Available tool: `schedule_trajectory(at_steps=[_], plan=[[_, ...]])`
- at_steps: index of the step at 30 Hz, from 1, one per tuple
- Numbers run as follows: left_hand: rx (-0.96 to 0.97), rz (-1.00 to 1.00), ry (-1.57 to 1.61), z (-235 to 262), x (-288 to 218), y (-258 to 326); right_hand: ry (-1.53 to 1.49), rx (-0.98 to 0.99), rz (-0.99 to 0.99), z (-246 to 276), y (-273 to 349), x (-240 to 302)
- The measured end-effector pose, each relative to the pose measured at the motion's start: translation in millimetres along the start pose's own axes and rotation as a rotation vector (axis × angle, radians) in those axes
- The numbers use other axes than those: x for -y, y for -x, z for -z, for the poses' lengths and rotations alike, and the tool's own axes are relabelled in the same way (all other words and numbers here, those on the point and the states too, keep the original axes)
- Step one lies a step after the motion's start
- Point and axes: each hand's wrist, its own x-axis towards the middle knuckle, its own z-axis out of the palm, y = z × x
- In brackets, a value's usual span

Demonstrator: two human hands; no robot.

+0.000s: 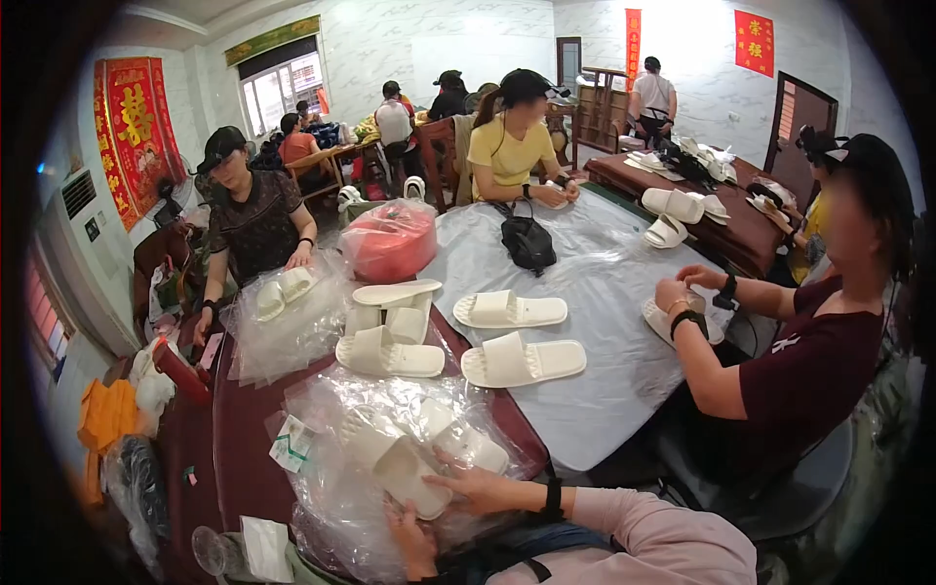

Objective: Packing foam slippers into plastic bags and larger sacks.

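White slipper (408,476) between the two grips

Left of both grips, near the person's edge of the desk (246,429), stand a clear cup (214,552) and a white packet (263,548). Ahead and to the left of the left grip (414,542), a tag (291,445) lies on clear film (327,468).

The left grip is at the slipper's heel, its fingers up against the edge; whether they close on the sole or only on film, one cannot tell. The slipper lies just ahead of it, heel toward the person, strap pointing away. Film surrounds it, though whether it sits inside a bag is unclear.

It looks light and moulded in soft foam: the sole would likely flex, and the strap could dent. Film may slide on it, so the heel's side edges seem the surest hold.

Just beyond the right grip (478,486) rests a second slipper (472,448). The right grip pinches the first slipper's right edge. Further ahead and to its right lies a loose pair (556,361).
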Motion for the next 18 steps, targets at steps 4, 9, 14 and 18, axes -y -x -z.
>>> schedule_trajectory(at_steps=[4,9,14,18], plan=[[-0.142,0.058,-0.144,-5.5,-12.9,-1.5,0.010,-0.016,-0.078,-17.3,-12.4,-12.3],[-0.009,-0.105,-0.187,-5.7,-8.8,-0.3,-0.080,-0.173,-0.009,-40.0,-24.2,-15.5],[0.010,-0.128,-0.202,14.4,3.4,-2.3,-0.158,-0.056,-0.180,-41.5,-32.8,1.8],[0.056,0.003,0.004,-15.4,-10.7,6.4,-0.287,-0.052,-0.090,-20.2,-31.6,-5.4]])
